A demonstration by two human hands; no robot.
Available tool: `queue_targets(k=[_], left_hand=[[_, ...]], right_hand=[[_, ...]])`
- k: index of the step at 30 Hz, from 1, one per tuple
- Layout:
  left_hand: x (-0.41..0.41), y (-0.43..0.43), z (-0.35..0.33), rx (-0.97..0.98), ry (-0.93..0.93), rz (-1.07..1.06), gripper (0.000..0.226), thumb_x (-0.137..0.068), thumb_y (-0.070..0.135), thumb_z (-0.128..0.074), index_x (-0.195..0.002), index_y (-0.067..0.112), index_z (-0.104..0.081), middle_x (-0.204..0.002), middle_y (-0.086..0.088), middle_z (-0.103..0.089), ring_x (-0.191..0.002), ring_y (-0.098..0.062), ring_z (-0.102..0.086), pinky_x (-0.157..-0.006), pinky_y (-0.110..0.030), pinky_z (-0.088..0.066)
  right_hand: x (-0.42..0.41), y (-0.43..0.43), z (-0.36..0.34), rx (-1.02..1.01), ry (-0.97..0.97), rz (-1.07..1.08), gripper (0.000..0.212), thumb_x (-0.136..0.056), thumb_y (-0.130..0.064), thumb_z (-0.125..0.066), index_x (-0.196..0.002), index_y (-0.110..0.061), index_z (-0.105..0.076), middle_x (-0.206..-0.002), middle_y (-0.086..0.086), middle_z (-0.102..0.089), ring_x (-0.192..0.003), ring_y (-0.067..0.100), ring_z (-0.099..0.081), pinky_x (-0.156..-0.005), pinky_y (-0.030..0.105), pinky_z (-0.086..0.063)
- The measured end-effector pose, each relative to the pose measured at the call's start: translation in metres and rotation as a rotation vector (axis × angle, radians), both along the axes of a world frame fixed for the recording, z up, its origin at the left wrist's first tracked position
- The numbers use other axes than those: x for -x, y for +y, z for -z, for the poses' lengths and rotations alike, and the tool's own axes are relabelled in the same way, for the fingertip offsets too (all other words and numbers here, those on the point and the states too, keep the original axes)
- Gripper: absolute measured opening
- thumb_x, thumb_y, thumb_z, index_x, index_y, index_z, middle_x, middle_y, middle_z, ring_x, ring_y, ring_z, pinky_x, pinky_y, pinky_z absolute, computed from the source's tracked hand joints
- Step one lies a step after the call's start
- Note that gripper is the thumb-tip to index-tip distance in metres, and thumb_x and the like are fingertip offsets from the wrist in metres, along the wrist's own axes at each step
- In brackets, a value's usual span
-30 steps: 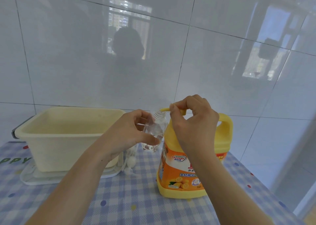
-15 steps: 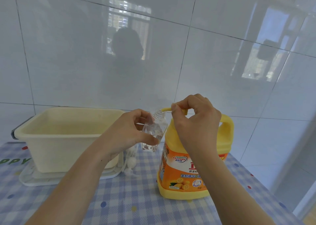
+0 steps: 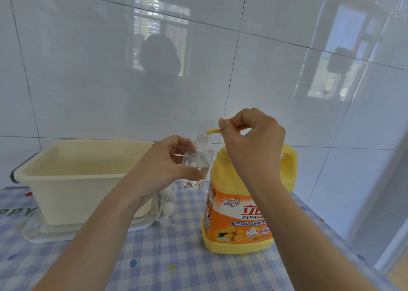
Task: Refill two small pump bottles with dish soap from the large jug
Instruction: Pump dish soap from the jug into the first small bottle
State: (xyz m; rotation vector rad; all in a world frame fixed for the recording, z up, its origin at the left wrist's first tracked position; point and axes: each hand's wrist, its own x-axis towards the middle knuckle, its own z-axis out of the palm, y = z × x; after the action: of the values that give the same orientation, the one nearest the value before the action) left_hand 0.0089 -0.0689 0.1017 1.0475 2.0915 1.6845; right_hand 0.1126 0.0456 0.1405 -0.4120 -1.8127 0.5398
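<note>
The fingers (image 3: 189, 174) and thumb of the left hand (image 3: 161, 171) are curled round a small clear bottle (image 3: 199, 158), gripping it by its body. The bottle is capless and tilts slightly, its open neck just under the tip of the yellow spout (image 3: 213, 131). Whether any soap is in it I cannot tell.

The right hand (image 3: 251, 142) sits on top of the pump (image 3: 239, 127), its fingers bent over the pump head and closed on it, knuckles up. The pump stands in the neck of the jug (image 3: 234, 215), which is yellow with an orange label and a handle at its right side. The jug stands upright on the surface (image 3: 165, 259), just right of the bottle.

Left of the hands is a cream tub (image 3: 66, 180), standing on a pale tray (image 3: 39, 235). Between the tub and the jug lie some small white pieces (image 3: 168, 207), partly hidden by the left wrist; what they are I cannot tell. The surface wears a blue checked cloth with coloured dots. Behind everything rises a glossy white tiled wall (image 3: 88, 81).
</note>
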Motion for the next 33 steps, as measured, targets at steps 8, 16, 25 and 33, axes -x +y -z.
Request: queue_targets(k=[8,16,25,33], left_hand=[[0.001,0.002,0.001,-0.012,-0.001,0.002,0.051,-0.059,0.008,-0.089,-0.102,0.023,-0.066,-0.106,0.004,-0.072,-0.098,-0.018,-0.070,-0.096,-0.045,-0.054],[0.002,0.003,0.002,-0.012,0.001,-0.016,0.053,-0.055,0.008,-0.090,-0.101,0.022,-0.067,-0.103,0.003,-0.073,-0.099,-0.020,-0.070,-0.095,-0.048,-0.054],[-0.005,0.003,0.004,0.071,0.024,-0.002,0.054,-0.058,0.007,-0.090,-0.103,0.023,-0.065,-0.104,0.005,-0.072,-0.098,-0.014,-0.068,-0.094,-0.041,-0.054],[-0.003,0.003,0.004,0.075,0.012,-0.001,0.053,-0.058,0.004,-0.090,-0.103,0.021,-0.067,-0.106,0.003,-0.072,-0.099,-0.017,-0.069,-0.096,-0.047,-0.054]], right_hand=[[-0.002,0.001,0.004,0.028,0.042,-0.043,0.019,-0.083,-0.022,-0.070,-0.067,-0.011,-0.068,-0.071,-0.002,-0.066,-0.074,0.012,-0.058,-0.068,0.023,-0.041],[0.002,0.001,0.011,-0.060,0.083,-0.044,0.015,-0.079,-0.015,-0.069,-0.067,-0.008,-0.065,-0.068,0.000,-0.064,-0.073,0.019,-0.057,-0.067,0.030,-0.043],[0.005,0.005,0.027,-0.143,0.065,0.002,0.018,-0.078,-0.018,-0.063,-0.062,-0.010,-0.060,-0.064,-0.001,-0.058,-0.068,0.018,-0.052,-0.060,0.021,-0.038],[0.004,0.004,0.027,-0.159,0.066,0.016,0.018,-0.078,-0.018,-0.063,-0.062,-0.011,-0.059,-0.064,-0.002,-0.057,-0.066,0.016,-0.050,-0.058,0.018,-0.035]])
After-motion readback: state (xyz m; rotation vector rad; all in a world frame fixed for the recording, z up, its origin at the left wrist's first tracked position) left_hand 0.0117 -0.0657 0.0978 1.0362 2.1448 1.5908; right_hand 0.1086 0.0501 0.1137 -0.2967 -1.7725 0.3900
